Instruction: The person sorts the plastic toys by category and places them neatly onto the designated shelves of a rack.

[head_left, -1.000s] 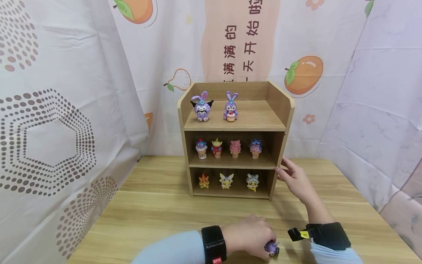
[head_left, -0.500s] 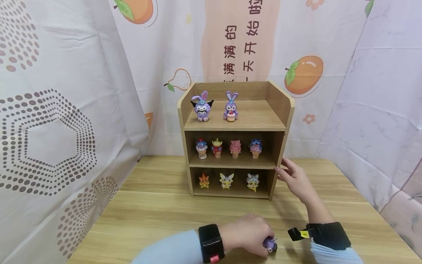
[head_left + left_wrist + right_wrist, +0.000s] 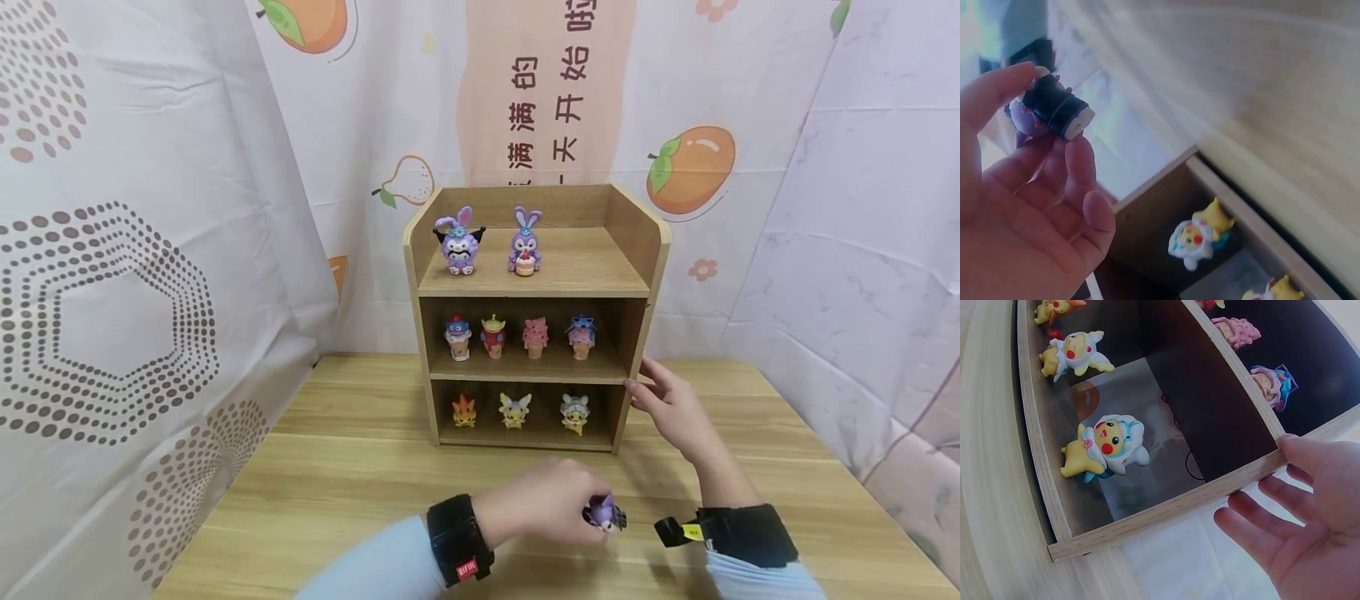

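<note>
My left hand (image 3: 551, 502) is above the table in front of the shelf and pinches a small purple figurine (image 3: 602, 514) between thumb and fingers. Up close in the left wrist view, the figurine (image 3: 1057, 106) shows a dark, ribbed part with a white end; the rest is covered by fingers. My right hand (image 3: 675, 408) rests against the right side of the wooden shelf (image 3: 525, 287). In the right wrist view its thumb touches the front edge, and the fairly straight fingers (image 3: 1260, 519) lie by the outer side panel.
Two purple rabbit-eared figurines (image 3: 525, 242) stand on the top level. Several ice-cream-cone figurines (image 3: 535, 337) line the middle level. Below are an orange-eared figurine (image 3: 464, 412) and two yellow ones in white hoods (image 3: 575, 412). A printed curtain (image 3: 375, 100) hangs behind the wooden table (image 3: 360, 492).
My left hand has lifted and moved forward and slightly left with the purple figurine, which has turned in the fingers' view. The right hand stays in place against the shelf.
</note>
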The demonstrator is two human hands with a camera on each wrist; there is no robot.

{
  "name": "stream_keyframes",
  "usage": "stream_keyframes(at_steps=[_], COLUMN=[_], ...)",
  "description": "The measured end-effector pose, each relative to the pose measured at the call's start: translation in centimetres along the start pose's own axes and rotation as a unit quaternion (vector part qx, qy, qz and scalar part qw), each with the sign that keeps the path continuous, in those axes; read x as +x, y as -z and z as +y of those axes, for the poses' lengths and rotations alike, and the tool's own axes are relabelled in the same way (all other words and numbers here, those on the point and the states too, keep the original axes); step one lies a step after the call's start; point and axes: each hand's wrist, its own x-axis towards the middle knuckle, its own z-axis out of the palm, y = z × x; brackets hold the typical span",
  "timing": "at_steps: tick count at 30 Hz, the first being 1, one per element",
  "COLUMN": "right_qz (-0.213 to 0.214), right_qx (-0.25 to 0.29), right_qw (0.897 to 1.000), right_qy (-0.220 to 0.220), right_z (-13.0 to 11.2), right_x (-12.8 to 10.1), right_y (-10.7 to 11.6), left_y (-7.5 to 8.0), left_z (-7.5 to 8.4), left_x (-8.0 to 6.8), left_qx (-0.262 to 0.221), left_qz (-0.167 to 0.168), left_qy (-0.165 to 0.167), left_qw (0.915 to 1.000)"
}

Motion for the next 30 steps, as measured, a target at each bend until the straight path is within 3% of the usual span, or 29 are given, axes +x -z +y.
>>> stream_keyframes(at_steps=[6,11,23,30], right_qz=[0.000,0.002,0.006,0.003], right_qx=[-0.006,-0.005,-0.004,-0.002], right_qw=[1.000,1.000,1.000,1.000], right_qy=[-0.004,-0.001,-0.003,-0.005], right_z=[0.1,0.2,0.2,0.2], right_x=[0.1,0.1,0.0,0.0], right_y=[0.0,0.1,-0.1,0.0], left_y=[1.9,3.2,7.3,9.5], left_z=[-0.9,-1.4,-2.3,-2.4], left_x=[-0.5,-0.9,-2.0,-2.0], left_qx=[-0.026,-0.074,-0.172,-0.204], left_qz=[0.042,0.075,0.180,0.232], left_qy=[0.011,0.025,0.039,0.013], left_qw=[0.9987,0.9941,0.9676,0.9509])
